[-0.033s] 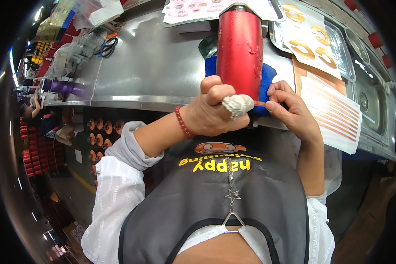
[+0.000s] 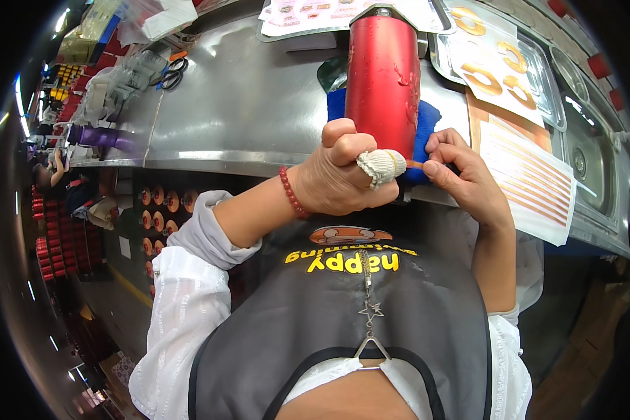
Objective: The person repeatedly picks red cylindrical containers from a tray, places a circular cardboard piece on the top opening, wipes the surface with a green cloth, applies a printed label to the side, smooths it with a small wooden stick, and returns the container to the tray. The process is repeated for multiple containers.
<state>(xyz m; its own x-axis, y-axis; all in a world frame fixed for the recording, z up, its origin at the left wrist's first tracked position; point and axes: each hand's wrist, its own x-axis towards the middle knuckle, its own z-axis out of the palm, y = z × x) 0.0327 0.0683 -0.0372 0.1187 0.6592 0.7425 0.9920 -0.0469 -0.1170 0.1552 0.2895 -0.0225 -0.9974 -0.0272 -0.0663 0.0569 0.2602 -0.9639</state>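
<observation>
A red metal cylinder (image 2: 383, 77) with wet patches lies lengthwise on a blue cloth (image 2: 427, 126) near the bench edge. My left hand (image 2: 336, 171) is closed at its near end, fingers bent, with a ribbed white finger cover (image 2: 383, 168) on one finger. That covered finger presses beside a thin copper-coloured strip (image 2: 414, 164). The strip's other end is pinched between the thumb and fingers of my right hand (image 2: 465, 175). My left hand hides the cylinder's near end and part of the strip.
At the right, a white sheet (image 2: 528, 185) carries several copper strips, beside another sheet (image 2: 493, 70) with curved gold pieces. Beyond is a metal sink (image 2: 591, 164). Black scissors (image 2: 173, 73) and a purple bottle (image 2: 98, 136) are on the steel bench at the left.
</observation>
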